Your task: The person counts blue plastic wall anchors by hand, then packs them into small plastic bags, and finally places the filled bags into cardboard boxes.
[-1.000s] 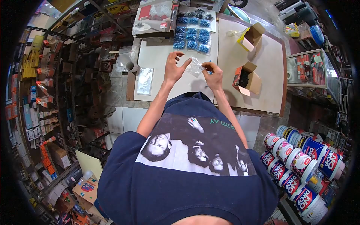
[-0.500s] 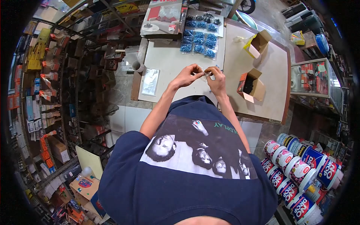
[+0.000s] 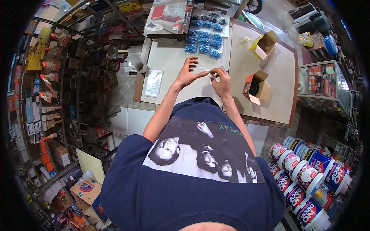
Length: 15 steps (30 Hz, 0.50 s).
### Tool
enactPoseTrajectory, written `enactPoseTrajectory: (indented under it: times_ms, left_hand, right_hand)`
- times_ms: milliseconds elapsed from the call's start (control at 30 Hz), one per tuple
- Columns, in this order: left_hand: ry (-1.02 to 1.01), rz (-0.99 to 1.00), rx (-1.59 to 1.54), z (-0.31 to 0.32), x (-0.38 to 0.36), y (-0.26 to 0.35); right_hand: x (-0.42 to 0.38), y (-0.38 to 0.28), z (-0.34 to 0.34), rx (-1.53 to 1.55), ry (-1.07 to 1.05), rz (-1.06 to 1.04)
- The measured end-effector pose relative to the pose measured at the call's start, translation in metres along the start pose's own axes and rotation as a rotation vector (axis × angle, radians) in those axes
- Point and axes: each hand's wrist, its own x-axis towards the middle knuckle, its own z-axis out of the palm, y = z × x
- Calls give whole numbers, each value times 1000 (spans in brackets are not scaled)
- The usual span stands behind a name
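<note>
My left hand (image 3: 187,74) has its fingers spread, with the thumb stretched toward my right hand and close to the plastic there. My right hand (image 3: 221,81) is closed in a pinch on a small clear plastic bag (image 3: 211,75), which the fingers partly hide. Beyond both hands lie rows of clear packets of blue screws (image 3: 204,41), with several dark-filled packets at the far end. A stack of flat clear plastic bags (image 3: 153,82) rests left of my left hand. To the right, an orange box (image 3: 249,85) stands open with dark small pieces inside.
A yellow box (image 3: 259,49) with raised flaps stands at the far right of the table (image 3: 241,102). A large picture box (image 3: 165,17) sits at the back left. Shelves of goods line the left; paint buckets (image 3: 310,179) are stacked at lower right.
My left hand has let go of the plastic and its fingers have spread apart, up and to the left. My right hand still pinches the bag in about the same place.
</note>
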Motion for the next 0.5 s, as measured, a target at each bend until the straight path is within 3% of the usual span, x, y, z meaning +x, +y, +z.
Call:
enactPoseTrajectory:
  times_ms: [67, 133, 200, 267, 500]
  left_hand:
    - [124, 210, 451, 3, -4, 7]
    - [108, 277, 469, 13, -11, 19]
    - [95, 304, 476, 22, -9, 12]
    - [166, 419, 438, 31, -8, 4]
    - [303, 540, 485, 34, -5, 7]
  right_hand:
    - [1, 0, 0, -38, 59, 54]
    - [2, 1, 1, -12, 155, 181]
    - [1, 6, 8, -60, 216, 119]
    - [1, 5, 11, -111, 247, 222]
    - [-2, 5, 18, -122, 231, 170]
